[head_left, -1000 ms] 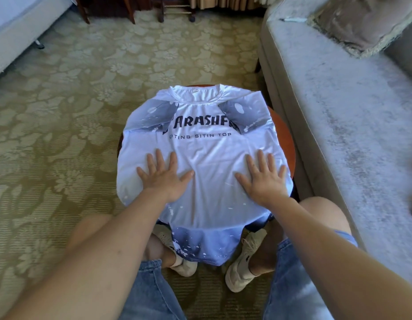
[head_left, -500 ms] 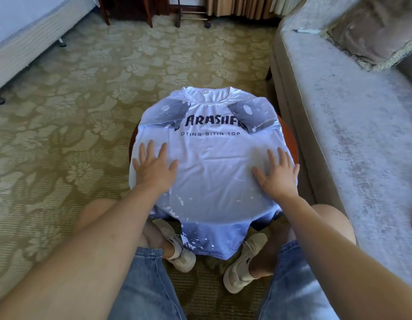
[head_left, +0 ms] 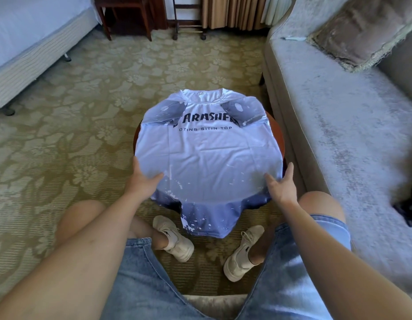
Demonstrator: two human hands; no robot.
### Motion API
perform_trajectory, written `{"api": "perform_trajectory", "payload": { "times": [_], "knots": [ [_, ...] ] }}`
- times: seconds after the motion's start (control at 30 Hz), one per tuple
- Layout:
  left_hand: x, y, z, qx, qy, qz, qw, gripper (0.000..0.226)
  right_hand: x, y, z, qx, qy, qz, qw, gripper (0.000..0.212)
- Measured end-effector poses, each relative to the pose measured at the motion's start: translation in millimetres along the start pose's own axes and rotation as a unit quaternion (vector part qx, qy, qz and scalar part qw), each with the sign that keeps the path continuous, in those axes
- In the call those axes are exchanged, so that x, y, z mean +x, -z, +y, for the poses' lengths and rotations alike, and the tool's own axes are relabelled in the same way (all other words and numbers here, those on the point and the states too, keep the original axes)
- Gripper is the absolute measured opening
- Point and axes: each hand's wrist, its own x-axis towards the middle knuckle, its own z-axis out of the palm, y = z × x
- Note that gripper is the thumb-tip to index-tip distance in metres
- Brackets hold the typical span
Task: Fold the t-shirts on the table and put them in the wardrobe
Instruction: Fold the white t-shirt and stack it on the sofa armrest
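Between straight fingers (head_left: 136, 163), perhaps touching: t-shirt (head_left: 207, 153)

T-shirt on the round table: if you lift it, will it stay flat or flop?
Probably flop: the t-shirt already droops over the table rim. It looks thin, so likely light. It may slide easily on smooth wood.
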Motion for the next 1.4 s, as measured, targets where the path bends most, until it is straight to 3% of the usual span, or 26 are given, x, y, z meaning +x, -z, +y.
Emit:
{"api": "perform_trajectory", "payload": {
  "times": [0.17, 0.53, 0.73, 0.93, 1.13, 1.27, 1.33, 1.4],
  "knots": [
    [0.4, 5.4, -3.0, -0.041, 0.002, -0.009, 0.999, 0.099, -3.4, 6.0, 0.4, -0.037, -0.018, 0.013, 0.999, 0.074],
    [13.5, 2.1, -13.3, -0.093, -0.031, -0.019, 0.995, 0.112, -14.7, 7.9, -3.1, -0.131, 0.058, -0.016, 0.99, 0.067],
    [2.3, 5.3, -12.7, -0.057, -0.068, -0.015, 0.996, 0.098, -17.8, 10.5, -5.0, -0.095, 0.06, -0.017, 0.993, 0.067],
    [-10.8, 28.9, 13.3, -0.169, -0.043, 0.023, 0.984, 0.084, -22.8, 18.0, -20.8, 0.0, 0.088, 0.035, 0.996, 0.057],
    [0.5, 38.4, 72.9, -0.138, -0.148, 0.006, 0.979, 0.062, -19.3, 16.9, -68.2, 0.017, 0.133, 0.052, 0.99, 0.045],
    [22.8, 39.8, 121.3, -0.149, -0.173, 0.053, 0.972, 0.04, 7.8, 11.7, -110.3, -0.011, 0.151, 0.065, 0.986, 0.04],
    [36.3, 41.0, 141.1, -0.163, -0.161, 0.059, 0.972, 0.046, 25.0, 9.8, -132.2, 0.001, 0.154, 0.048, 0.987, 0.042],
    [52.7, 38.5, 146.9, -0.154, -0.151, 0.012, 0.976, 0.068, 45.8, 7.3, -143.4, -0.016, 0.161, -0.001, 0.987, 0.054]
  ]
}}
